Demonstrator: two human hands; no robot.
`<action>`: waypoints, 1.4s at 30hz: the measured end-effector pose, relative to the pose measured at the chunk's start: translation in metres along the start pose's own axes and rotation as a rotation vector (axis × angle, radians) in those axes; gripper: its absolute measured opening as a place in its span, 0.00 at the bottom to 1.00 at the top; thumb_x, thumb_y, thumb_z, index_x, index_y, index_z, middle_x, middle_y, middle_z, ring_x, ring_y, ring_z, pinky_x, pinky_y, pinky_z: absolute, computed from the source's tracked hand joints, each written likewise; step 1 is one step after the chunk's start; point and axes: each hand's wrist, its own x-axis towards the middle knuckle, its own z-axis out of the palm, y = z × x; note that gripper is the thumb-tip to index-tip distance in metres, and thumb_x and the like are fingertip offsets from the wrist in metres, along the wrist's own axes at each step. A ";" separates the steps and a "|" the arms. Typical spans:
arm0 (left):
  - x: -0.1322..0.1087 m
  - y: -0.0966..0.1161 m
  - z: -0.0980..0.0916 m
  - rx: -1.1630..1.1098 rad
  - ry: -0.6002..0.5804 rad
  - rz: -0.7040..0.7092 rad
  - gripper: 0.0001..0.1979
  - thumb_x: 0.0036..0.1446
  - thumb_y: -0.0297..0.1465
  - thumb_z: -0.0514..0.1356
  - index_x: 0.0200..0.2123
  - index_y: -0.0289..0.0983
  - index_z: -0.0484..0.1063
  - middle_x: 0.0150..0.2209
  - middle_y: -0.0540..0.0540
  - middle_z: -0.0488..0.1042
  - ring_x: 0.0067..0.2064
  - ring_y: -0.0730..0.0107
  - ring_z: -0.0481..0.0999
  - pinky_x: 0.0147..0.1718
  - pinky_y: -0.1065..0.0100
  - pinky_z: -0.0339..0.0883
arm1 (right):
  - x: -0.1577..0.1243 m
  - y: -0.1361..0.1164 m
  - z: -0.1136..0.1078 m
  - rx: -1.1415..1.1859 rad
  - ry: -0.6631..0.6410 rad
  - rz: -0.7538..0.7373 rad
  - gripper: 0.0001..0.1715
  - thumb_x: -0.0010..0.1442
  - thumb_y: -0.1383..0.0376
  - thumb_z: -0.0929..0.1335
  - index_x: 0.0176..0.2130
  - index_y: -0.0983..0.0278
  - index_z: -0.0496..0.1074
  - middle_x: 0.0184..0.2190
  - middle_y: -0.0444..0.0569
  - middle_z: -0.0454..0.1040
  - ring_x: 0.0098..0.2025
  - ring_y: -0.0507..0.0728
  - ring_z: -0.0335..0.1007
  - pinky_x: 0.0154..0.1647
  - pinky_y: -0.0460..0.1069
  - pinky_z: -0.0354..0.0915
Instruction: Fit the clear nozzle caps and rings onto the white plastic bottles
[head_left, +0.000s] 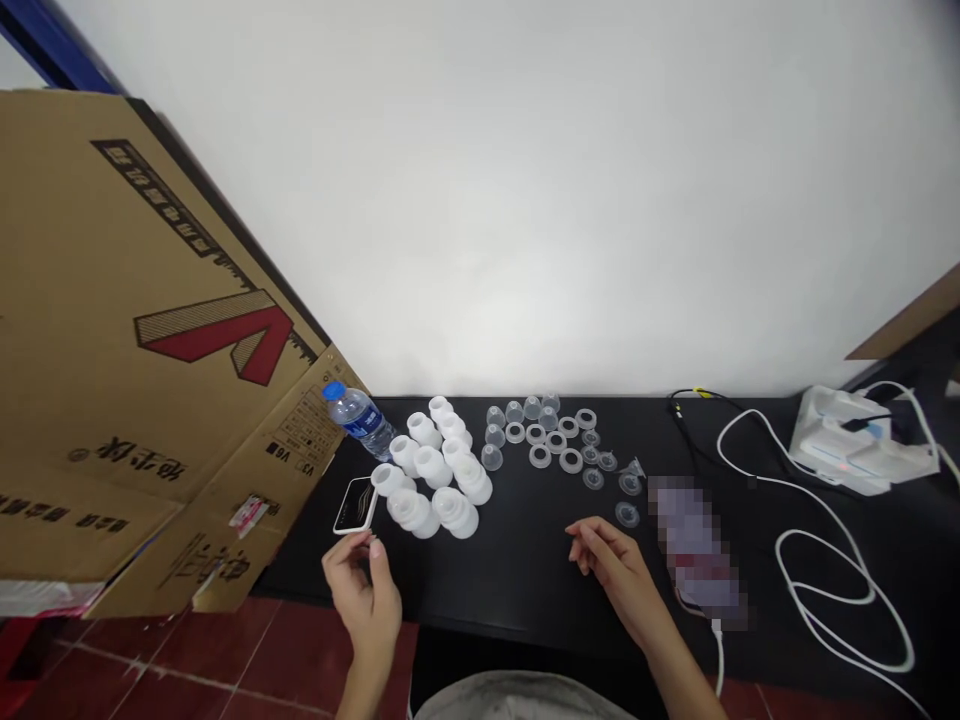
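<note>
My left hand [364, 590] hovers over the front left edge of the black table [525, 560], fingers loosely curled with thumb and forefinger close together, just below a small white-framed device [355, 505]. I cannot make out anything in it. My right hand [611, 565] rests on the table near the middle, fingers bent and relaxed, holding nothing. Beyond the left hand lies a cluster of white plastic caps [435, 475]. Clear domed cups [517, 415] and clear rings [562, 445] lie further back, nearer the right hand.
A large open cardboard box [142, 360] fills the left side. A water bottle [358, 418] lies against it. White cables [817, 560] and a white charger unit [855, 445] occupy the right of the table. A blurred object [694, 550] lies beside my right hand. Red tile floor [225, 660] below.
</note>
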 end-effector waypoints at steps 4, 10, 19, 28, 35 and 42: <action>-0.018 0.029 0.006 -0.058 -0.057 0.148 0.09 0.70 0.38 0.63 0.48 0.40 0.74 0.46 0.44 0.71 0.45 0.58 0.74 0.44 0.60 0.72 | 0.001 -0.001 0.002 0.052 0.002 0.005 0.37 0.66 0.42 0.74 0.62 0.63 0.76 0.29 0.46 0.78 0.26 0.54 0.69 0.29 0.49 0.64; -0.071 0.079 0.028 -0.233 -0.622 0.264 0.07 0.71 0.27 0.59 0.46 0.43 0.77 0.44 0.42 0.75 0.46 0.58 0.78 0.46 0.60 0.76 | 0.020 -0.006 0.009 -0.174 -0.137 0.108 0.56 0.70 0.46 0.69 0.81 0.54 0.37 0.26 0.37 0.77 0.16 0.54 0.70 0.15 0.45 0.62; -0.081 0.102 0.055 -0.240 -0.938 0.245 0.12 0.74 0.29 0.57 0.53 0.43 0.77 0.51 0.38 0.77 0.55 0.54 0.79 0.53 0.55 0.78 | 0.042 -0.008 0.015 -0.646 0.089 -0.209 0.30 0.74 0.49 0.64 0.64 0.64 0.75 0.22 0.43 0.75 0.18 0.55 0.71 0.21 0.48 0.67; -0.086 0.087 0.071 -0.068 -0.863 0.326 0.20 0.72 0.27 0.59 0.63 0.46 0.75 0.64 0.37 0.74 0.65 0.48 0.74 0.61 0.46 0.75 | 0.059 0.006 -0.001 -0.933 0.469 -0.296 0.28 0.77 0.54 0.59 0.63 0.69 0.71 0.27 0.53 0.79 0.28 0.64 0.79 0.32 0.53 0.69; -0.085 0.090 0.072 -0.170 -0.817 0.141 0.18 0.73 0.32 0.59 0.63 0.44 0.75 0.60 0.36 0.77 0.62 0.50 0.78 0.61 0.48 0.75 | 0.043 -0.005 0.011 -0.863 0.307 -0.386 0.19 0.77 0.52 0.62 0.47 0.61 0.74 0.31 0.50 0.79 0.30 0.59 0.78 0.35 0.51 0.69; -0.077 0.080 0.073 -0.512 -0.677 -0.303 0.16 0.73 0.42 0.61 0.57 0.40 0.75 0.56 0.36 0.82 0.51 0.57 0.85 0.52 0.58 0.80 | 0.010 0.012 0.021 -1.007 0.025 -0.591 0.15 0.75 0.54 0.69 0.51 0.59 0.79 0.36 0.51 0.78 0.38 0.62 0.76 0.44 0.55 0.73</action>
